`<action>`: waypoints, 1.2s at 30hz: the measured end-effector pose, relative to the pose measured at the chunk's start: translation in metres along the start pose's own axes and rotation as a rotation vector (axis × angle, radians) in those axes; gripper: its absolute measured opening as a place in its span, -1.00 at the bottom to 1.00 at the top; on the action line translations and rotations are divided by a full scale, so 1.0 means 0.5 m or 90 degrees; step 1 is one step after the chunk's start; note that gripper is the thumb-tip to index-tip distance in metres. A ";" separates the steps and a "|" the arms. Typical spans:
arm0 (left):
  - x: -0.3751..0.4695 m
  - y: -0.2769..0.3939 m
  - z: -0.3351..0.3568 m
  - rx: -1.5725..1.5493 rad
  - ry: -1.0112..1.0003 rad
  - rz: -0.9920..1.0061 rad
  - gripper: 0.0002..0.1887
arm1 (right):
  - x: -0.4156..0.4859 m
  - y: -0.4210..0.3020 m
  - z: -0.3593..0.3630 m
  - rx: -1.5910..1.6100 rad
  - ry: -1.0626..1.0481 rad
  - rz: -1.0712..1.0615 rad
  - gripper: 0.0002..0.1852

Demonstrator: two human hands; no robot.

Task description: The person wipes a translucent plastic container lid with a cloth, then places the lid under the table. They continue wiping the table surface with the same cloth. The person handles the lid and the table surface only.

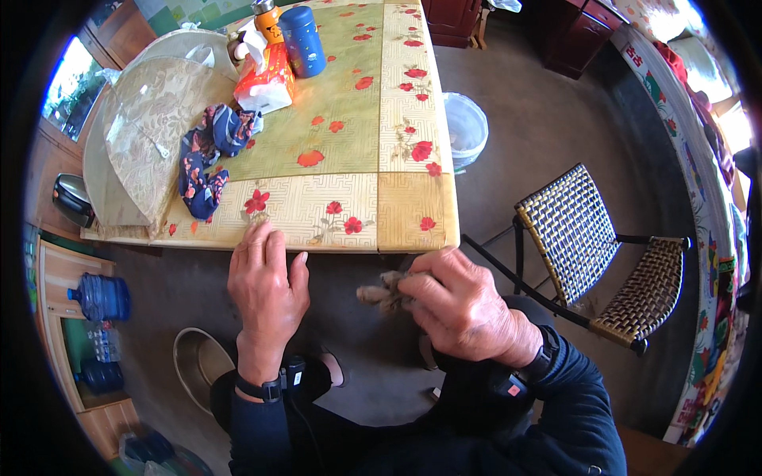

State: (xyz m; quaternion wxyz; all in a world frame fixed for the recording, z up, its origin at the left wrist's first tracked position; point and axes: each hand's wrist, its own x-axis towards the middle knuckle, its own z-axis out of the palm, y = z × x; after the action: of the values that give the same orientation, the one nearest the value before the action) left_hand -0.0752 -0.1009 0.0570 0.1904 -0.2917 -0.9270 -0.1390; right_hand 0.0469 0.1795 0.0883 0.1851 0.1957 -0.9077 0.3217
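Note:
My left hand (266,279) rests its fingertips on the front edge of the table (297,220), which wears a floral tablecloth. Nothing is in that hand, and the thumb stands apart from the fingers. A crumpled greyish-brown cloth (384,293) is bunched in my right hand (461,300), just off the table's near right corner; part of the cloth is hidden by the fingers. Beyond my left hand, a navy floral fabric piece (205,157), perhaps a scarf, lies loosely on the tabletop. It lies against a lace-patterned cover (143,125).
A tissue pack (266,83), blue tumbler (302,44) and orange bottle (269,21) stand farther back. To the right are a woven chair (568,232) and a lined bin (467,128). A metal basin (199,366) sits on the floor, left of my legs. Water jugs (104,296) fill shelves at left.

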 end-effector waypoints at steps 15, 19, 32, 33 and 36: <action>-0.032 -0.034 0.008 -0.041 -0.015 0.000 -0.39 | 0.055 0.143 -0.019 -0.207 0.059 0.164 -0.84; -0.033 -0.040 0.005 -0.064 -0.006 0.009 -0.37 | 0.112 0.206 -0.015 -0.196 0.094 0.210 -0.88; -0.040 -0.039 0.013 -0.064 -0.032 -0.008 -0.28 | 0.094 0.187 -0.019 -0.212 0.060 0.174 -0.90; -0.039 -0.039 0.012 -0.061 -0.029 -0.011 -0.27 | 0.119 0.215 -0.019 -0.198 0.067 0.222 -0.89; -0.039 -0.039 0.010 -0.075 -0.037 -0.020 -0.26 | 0.145 0.252 -0.013 -0.183 0.091 0.220 -0.89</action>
State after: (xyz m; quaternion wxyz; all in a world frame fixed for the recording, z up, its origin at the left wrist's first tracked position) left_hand -0.0734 -0.1238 0.0415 0.1440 -0.2914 -0.9269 -0.1878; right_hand -0.0736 0.2570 0.0620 0.2171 -0.0143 -0.9488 0.2291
